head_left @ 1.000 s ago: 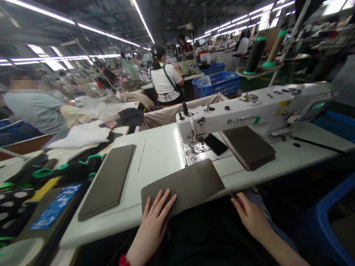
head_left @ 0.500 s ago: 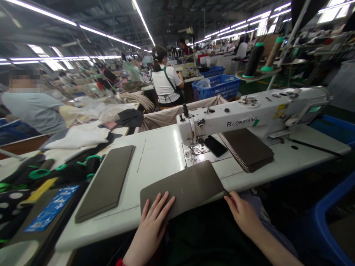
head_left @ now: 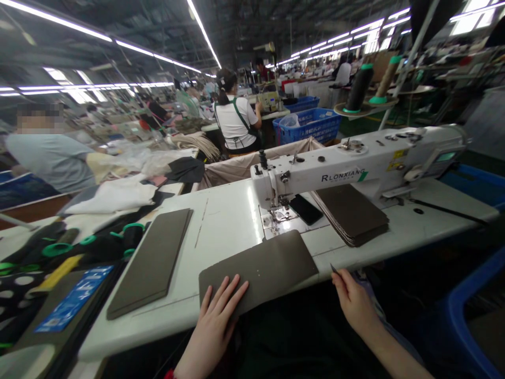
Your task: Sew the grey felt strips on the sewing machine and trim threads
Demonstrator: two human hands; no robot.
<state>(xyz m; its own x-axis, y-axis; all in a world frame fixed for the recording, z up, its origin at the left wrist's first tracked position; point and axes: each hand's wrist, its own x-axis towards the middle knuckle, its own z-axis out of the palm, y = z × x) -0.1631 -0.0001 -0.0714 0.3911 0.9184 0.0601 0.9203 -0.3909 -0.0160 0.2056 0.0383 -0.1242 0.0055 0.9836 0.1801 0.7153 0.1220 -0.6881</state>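
Note:
A flat olive-grey panel with rounded corners lies at the front edge of the sewing table, partly over the edge. My left hand rests flat on its left end, fingers spread. To the right of the panel, apart from it, my right hand pinches a small dark pointed tool; most of the tool is hidden in the fingers, so its kind cannot be told. Behind the panel stands the white sewing machine, its needle area just beyond the panel's far edge.
A stack of similar panels lies at the left, and a thicker stack of brown panels sits under the machine arm. A black phone lies beside the needle plate. Thread cones stand behind. A blue bin is at lower right.
My right hand has moved right with the pointed tool, away from the panel's right corner. The panel and my left hand have stayed in place.

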